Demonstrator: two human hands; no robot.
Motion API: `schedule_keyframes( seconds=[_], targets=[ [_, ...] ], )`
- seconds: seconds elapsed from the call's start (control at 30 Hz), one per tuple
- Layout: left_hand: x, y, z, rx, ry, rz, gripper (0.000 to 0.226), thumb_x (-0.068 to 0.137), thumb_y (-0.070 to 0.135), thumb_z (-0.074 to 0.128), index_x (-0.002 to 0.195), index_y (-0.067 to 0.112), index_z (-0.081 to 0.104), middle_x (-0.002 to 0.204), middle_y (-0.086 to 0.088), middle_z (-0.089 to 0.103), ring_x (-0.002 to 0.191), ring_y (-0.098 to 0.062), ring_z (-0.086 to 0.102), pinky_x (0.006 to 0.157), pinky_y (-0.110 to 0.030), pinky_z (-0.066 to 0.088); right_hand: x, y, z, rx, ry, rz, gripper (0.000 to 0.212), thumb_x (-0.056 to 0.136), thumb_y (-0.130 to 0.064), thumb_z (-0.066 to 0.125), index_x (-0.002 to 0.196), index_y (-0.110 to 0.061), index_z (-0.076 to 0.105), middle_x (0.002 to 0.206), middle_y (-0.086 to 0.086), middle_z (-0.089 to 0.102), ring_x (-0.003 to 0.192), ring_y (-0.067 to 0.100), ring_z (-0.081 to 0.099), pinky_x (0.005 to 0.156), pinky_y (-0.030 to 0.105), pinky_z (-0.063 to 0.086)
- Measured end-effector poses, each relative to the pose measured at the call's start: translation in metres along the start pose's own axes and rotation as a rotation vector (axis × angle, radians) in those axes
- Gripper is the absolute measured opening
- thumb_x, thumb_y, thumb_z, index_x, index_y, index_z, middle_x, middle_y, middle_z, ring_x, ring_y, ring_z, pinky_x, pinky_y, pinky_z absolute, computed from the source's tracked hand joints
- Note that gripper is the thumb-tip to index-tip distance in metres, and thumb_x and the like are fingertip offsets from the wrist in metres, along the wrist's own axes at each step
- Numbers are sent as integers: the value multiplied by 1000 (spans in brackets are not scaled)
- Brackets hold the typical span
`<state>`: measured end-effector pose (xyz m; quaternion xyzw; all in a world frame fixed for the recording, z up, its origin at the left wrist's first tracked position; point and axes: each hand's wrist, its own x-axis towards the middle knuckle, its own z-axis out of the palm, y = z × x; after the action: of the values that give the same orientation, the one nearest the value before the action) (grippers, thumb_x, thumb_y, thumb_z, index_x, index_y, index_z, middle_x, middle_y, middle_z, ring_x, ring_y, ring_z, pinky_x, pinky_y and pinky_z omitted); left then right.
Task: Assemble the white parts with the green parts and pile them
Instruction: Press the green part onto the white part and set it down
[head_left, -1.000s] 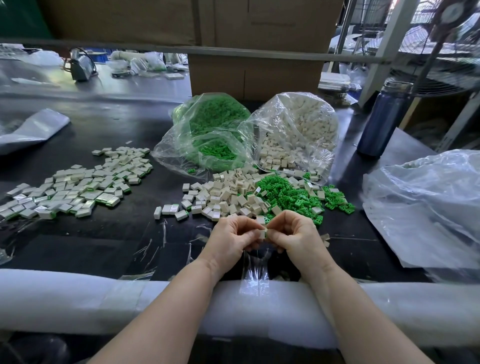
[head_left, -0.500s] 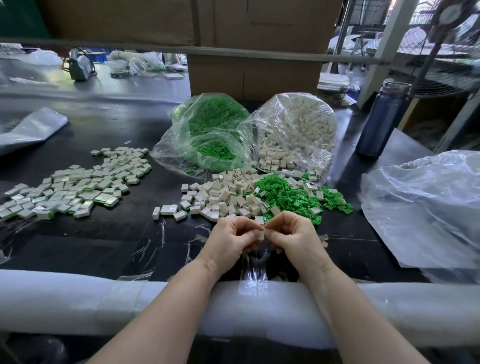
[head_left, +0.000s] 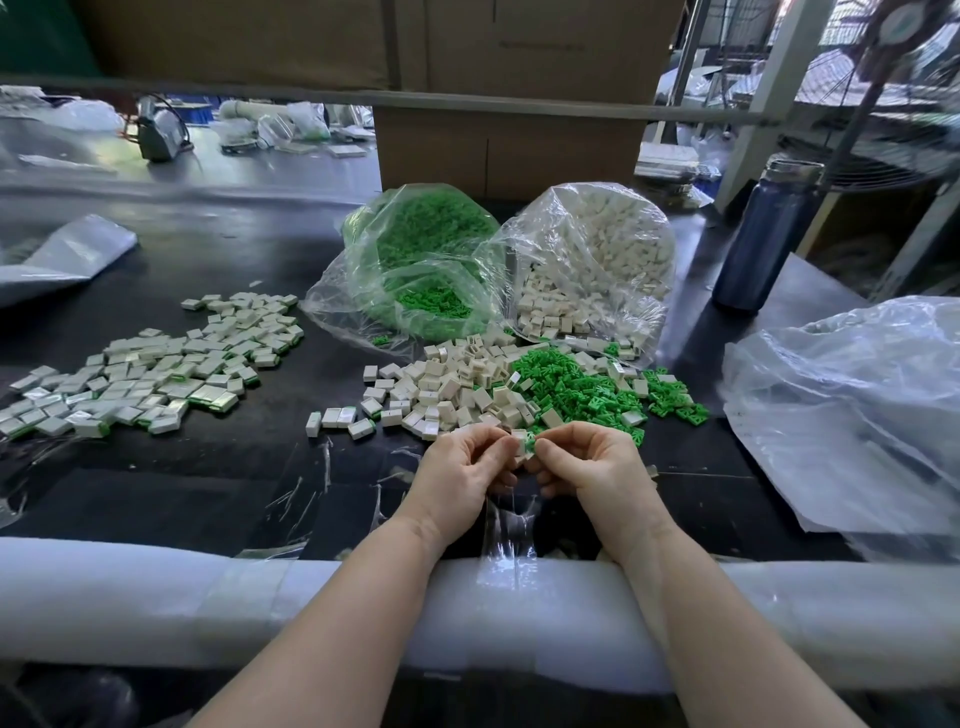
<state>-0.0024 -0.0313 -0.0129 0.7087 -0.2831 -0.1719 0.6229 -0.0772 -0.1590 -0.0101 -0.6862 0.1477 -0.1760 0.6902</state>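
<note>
My left hand (head_left: 462, 467) pinches a small white part (head_left: 518, 442) near the table's front edge. My right hand (head_left: 587, 462) pinches a green part (head_left: 529, 443) against it; the two parts touch between my fingertips. Just beyond my hands lie a heap of loose white parts (head_left: 447, 384) and a heap of loose green parts (head_left: 582, 387). A spread of assembled white-and-green pieces (head_left: 145, 374) covers the table to the left.
Two open clear bags stand behind the heaps, one of green parts (head_left: 426, 260), one of white parts (head_left: 597, 260). A dark blue bottle (head_left: 758, 239) stands at the right. Crumpled clear plastic (head_left: 852, 410) fills the right side. A white foam roll (head_left: 156, 597) pads the front edge.
The hands stay together at the same spot. A green part now shows between the fingertips beside the white part, where earlier only white was visible.
</note>
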Motion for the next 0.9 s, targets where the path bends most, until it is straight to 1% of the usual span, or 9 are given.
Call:
schedule_keyframes(
  seconds=[0.13, 0.27, 0.43, 0.5, 0.57, 0.63, 0.77, 0.83, 0.9],
  targets=[
    [0, 0, 0, -60, 1, -22, 9, 92, 7, 53, 88, 5, 61, 71, -6, 61, 56, -7, 57, 58, -16, 50, 1, 3, 2, -57, 4, 24, 13, 87, -4, 62, 74, -6, 63, 55, 1, 64, 48, 8, 58, 46, 18, 48],
    [0, 0, 1, -27, -16, -48, 11, 91, 7, 54, 84, 8, 61, 68, -5, 59, 54, -5, 55, 55, -14, 48, 2, 3, 4, -144, -8, 19, 14, 89, -6, 60, 75, -7, 61, 57, 1, 59, 46, 4, 54, 44, 18, 46],
    [0, 0, 2, 100, -36, -33, 11, 91, 7, 56, 83, 8, 64, 63, 1, 57, 51, 0, 51, 56, -12, 46, 2, 4, 5, -257, -5, 15, 20, 89, -3, 58, 71, -10, 58, 57, 2, 53, 43, 1, 49, 42, 18, 43],
    [0, -1, 2, 131, -43, -28, 11, 90, 7, 56, 85, 6, 65, 62, 3, 57, 53, -1, 51, 57, -13, 45, 1, 4, 5, -305, -12, 6, 22, 89, -3, 58, 69, -12, 57, 57, 1, 52, 42, 1, 47, 42, 18, 42],
    [0, -1, 1, 164, -50, -25, 11, 90, 9, 57, 85, 6, 66, 61, 4, 57, 56, -6, 52, 60, -17, 47, 1, 3, 5, -334, -29, 2, 23, 89, -4, 58, 68, -13, 57, 57, 1, 52, 43, 2, 47, 42, 19, 42],
    [0, -2, 1, 179, -54, -20, 11, 90, 9, 57, 87, 6, 67, 61, 6, 57, 57, -7, 52, 62, -20, 48, 1, 3, 4, -336, -43, 7, 23, 89, -4, 58, 68, -13, 58, 56, 0, 52, 44, 3, 47, 43, 19, 42],
    [0, -1, 0, 148, -74, -24, 11, 90, 9, 57, 87, 8, 67, 61, 8, 58, 54, 0, 52, 60, -15, 46, 1, 2, 3, -262, -29, 21, 21, 88, -1, 58, 69, -10, 59, 54, 0, 54, 45, 5, 50, 42, 18, 43],
    [-1, 0, 1, 124, -67, -15, 11, 90, 9, 57, 86, 9, 67, 63, 7, 59, 53, 3, 53, 58, -13, 45, 1, 2, 4, -220, -12, 5, 19, 88, -1, 58, 71, -11, 60, 60, 3, 57, 51, 9, 53, 46, 20, 46],
    [-1, 0, 3, 135, -32, -3, 10, 91, 10, 57, 89, 9, 66, 67, 3, 61, 55, 1, 54, 59, -14, 47, 1, 2, 4, -190, 4, -25, 16, 87, 0, 59, 77, -12, 61, 67, 8, 62, 58, 13, 58, 51, 23, 50]
  ],
)
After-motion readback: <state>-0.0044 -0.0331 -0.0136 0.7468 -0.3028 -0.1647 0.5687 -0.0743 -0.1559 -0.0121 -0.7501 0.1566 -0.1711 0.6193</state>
